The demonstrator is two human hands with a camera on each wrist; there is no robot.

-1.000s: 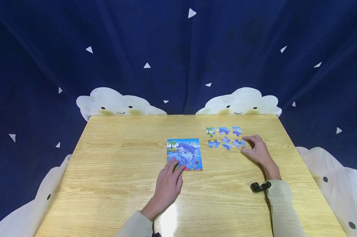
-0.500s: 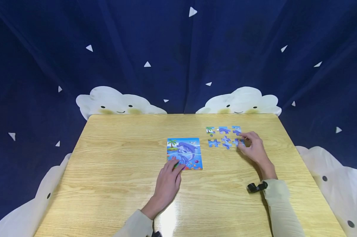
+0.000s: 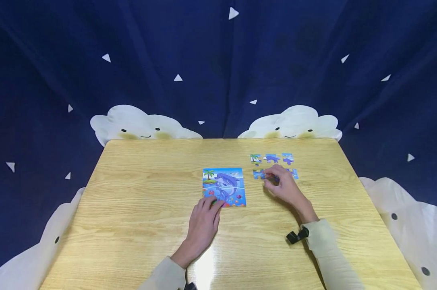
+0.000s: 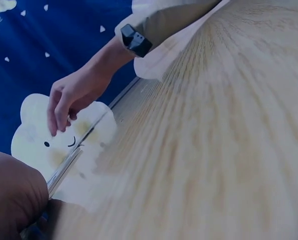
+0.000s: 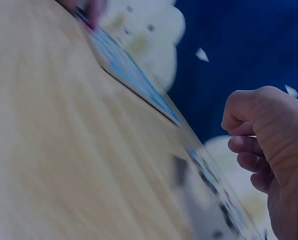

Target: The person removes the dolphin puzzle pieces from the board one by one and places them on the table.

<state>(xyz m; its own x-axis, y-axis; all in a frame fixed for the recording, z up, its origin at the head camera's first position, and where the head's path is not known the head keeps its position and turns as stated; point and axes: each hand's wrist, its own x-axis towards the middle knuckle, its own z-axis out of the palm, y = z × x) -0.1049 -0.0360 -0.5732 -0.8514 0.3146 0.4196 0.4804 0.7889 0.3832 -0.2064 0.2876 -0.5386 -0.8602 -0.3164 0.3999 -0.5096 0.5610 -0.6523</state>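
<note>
In the head view, a square dolphin picture board (image 3: 225, 181) lies flat near the middle of the table. My left hand (image 3: 203, 221) rests its fingertips on the board's lower left part. Two short rows of jigsaw pieces lie to the right, among them a palm tree piece (image 3: 255, 158), a dolphin piece (image 3: 272, 158) and a blue piece (image 3: 294, 173). Over the lower row is my right hand (image 3: 282, 186), its fingers loosely bent with nothing visible between them. It hides the middle piece. The right wrist view shows this hand (image 5: 274, 150) raised above the table.
The wooden table (image 3: 138, 185) extends around the board and pieces. A dark blue curtain (image 3: 160, 48) with white triangles and clouds hangs behind and at both sides. A black wrist camera (image 3: 296, 236) sits on the right wrist.
My right hand has moved left along the lower row, from the rightmost piece to the middle of the row. The left hand stays on the board, and the pieces look unmoved where visible.
</note>
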